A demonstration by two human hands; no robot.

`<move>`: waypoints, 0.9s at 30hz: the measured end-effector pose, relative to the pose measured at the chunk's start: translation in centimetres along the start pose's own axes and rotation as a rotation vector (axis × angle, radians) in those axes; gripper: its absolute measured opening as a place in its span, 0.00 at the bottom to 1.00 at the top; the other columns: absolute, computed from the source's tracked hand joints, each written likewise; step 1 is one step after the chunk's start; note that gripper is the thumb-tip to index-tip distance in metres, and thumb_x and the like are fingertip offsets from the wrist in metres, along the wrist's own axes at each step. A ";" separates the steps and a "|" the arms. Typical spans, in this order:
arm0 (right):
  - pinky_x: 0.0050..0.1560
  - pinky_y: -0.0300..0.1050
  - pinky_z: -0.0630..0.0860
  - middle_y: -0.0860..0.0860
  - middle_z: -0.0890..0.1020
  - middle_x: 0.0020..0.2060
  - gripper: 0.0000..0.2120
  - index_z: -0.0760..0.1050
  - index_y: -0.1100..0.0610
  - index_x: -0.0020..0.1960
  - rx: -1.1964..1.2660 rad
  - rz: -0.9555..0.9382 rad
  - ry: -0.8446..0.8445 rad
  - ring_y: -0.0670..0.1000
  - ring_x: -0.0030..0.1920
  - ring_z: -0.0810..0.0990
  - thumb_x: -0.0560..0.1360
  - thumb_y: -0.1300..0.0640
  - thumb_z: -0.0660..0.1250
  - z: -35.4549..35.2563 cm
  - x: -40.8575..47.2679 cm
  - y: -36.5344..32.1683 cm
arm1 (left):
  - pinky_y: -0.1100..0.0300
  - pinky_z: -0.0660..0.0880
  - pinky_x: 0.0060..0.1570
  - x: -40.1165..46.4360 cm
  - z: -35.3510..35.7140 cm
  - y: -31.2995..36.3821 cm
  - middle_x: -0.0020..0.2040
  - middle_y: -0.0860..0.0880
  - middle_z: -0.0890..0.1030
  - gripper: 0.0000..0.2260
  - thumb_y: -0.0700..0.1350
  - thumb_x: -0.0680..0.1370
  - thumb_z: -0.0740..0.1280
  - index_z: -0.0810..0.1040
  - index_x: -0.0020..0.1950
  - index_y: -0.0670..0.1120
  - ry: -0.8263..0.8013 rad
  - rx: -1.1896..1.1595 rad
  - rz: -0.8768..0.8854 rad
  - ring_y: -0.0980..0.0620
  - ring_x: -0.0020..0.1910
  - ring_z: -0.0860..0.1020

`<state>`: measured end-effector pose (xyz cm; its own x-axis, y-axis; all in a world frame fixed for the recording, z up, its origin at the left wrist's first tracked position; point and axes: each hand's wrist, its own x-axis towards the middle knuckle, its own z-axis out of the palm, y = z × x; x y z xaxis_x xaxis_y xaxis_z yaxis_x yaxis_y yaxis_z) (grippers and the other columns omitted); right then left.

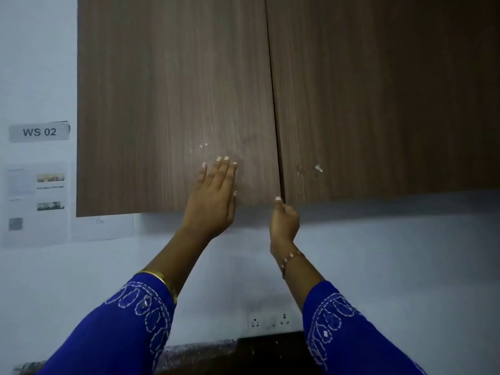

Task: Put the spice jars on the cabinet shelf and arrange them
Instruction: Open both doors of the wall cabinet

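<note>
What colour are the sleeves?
Bright blue sleeves with white stitched loops, clearest in the head view.

setting: looking like a staged kitchen workstation. brown wood-grain wall cabinet with two closed doors [173, 104] hanging above a dark speckled stone countertop [194, 353]; white wall socket [270, 322] sitting between them; grey "ws 02" label [39, 131] and printed instruction sheets [35, 201] hanging on the wall.
</note>
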<state>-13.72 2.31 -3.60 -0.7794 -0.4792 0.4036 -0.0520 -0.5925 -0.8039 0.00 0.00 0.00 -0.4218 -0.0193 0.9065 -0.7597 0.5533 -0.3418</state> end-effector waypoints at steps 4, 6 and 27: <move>0.32 0.40 0.70 0.52 0.72 0.30 0.17 0.68 0.56 0.32 0.170 0.157 0.032 0.49 0.31 0.70 0.77 0.52 0.62 2.3 1.4 1.7 | 0.44 0.54 0.69 0.8 1.8 -1.1 0.68 0.35 0.71 0.24 0.46 0.76 0.52 0.67 0.69 0.35 0.007 -0.019 -0.006 0.38 0.69 0.69; 0.37 0.44 0.75 0.54 0.74 0.33 0.14 0.69 0.55 0.34 0.250 0.228 -0.027 0.51 0.36 0.74 0.77 0.52 0.64 3.1 1.6 2.0 | 0.45 0.54 0.69 1.2 2.6 -1.4 0.67 0.36 0.72 0.24 0.46 0.76 0.52 0.67 0.69 0.35 0.010 -0.019 0.007 0.38 0.69 0.69; 0.47 0.47 0.81 0.61 0.82 0.51 0.15 0.74 0.64 0.60 0.549 0.034 -0.289 0.54 0.42 0.82 0.74 0.62 0.67 0.7 -1.4 0.7 | 0.55 0.44 0.74 8.3 0.3 5.0 0.76 0.40 0.56 0.28 0.49 0.79 0.59 0.54 0.75 0.39 0.129 -0.619 -0.191 0.46 0.77 0.52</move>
<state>-12.23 2.14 -4.42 -0.5704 -0.6144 0.5452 0.3584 -0.7834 -0.5078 -7.42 2.35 5.73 -0.2164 -0.0859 0.9725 -0.3738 0.9275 -0.0012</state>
